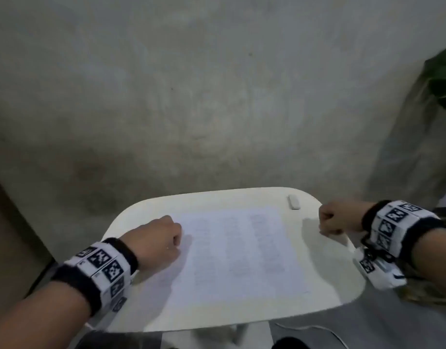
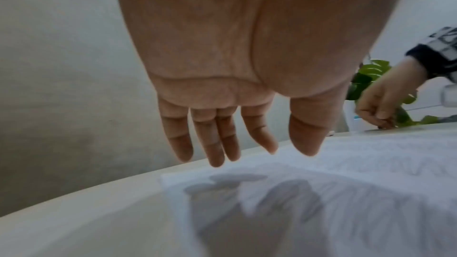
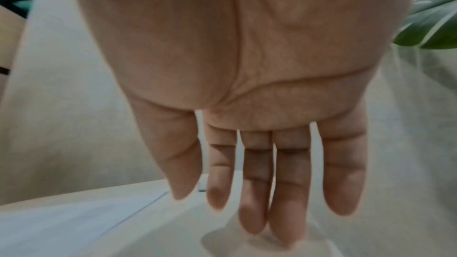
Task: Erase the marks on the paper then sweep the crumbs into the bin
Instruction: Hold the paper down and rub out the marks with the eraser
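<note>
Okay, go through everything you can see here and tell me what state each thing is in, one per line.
Paper: flat on the table, faint marks on it.
Eraser: lying untouched at the table's far right corner.
Left hand: open, empty, above the paper's left edge.
Right hand: open, empty, near the eraser.
Table: white.

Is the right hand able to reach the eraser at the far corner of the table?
Probably yes. The eraser lies just beyond the right hand, on bare table, nothing between them, and the hand holds nothing.

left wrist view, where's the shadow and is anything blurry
Left wrist view: the left hand casts a finger-shaped shadow on the paper, whose marks are smeared by blur. Head view: paper text is faint and soft too.
</note>
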Available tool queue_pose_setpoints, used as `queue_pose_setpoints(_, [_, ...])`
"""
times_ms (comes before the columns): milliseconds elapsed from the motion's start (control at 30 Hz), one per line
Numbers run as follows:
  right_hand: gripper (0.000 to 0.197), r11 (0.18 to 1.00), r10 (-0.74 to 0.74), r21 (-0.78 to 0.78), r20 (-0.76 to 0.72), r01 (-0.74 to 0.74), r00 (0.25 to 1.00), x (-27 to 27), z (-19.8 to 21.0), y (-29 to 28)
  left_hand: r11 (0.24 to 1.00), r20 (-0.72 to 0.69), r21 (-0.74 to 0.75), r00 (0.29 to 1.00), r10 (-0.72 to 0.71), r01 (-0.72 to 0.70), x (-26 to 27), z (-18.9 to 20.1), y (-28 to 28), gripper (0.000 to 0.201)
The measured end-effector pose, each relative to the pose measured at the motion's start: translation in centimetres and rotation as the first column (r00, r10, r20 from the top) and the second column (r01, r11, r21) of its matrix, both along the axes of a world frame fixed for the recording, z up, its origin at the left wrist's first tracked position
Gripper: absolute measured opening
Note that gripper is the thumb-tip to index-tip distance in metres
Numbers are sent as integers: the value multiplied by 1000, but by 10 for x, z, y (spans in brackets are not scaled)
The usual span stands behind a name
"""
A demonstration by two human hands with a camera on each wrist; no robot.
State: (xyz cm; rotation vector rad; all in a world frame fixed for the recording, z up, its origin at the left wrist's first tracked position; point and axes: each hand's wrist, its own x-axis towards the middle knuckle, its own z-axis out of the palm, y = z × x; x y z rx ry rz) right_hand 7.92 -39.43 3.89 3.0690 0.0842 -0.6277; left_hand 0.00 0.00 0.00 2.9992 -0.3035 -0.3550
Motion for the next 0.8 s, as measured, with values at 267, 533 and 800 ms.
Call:
queue_pose_setpoints(267, [30,997,-81,20,149,79,985,50,1,41,992,-154,19,981,-117,122,40,2,-72,109])
queue_pose_setpoints(533, [36,993,-65,-90,132,77,989,65,-1,69,990,-272,86,958,-88,116,56,-1,-90,125])
queue_pose_setpoints(800, [16,968,-36,250,240,-26,970,49,9,61,997,-213,48,975,-56,67,53,-3,-88,123])
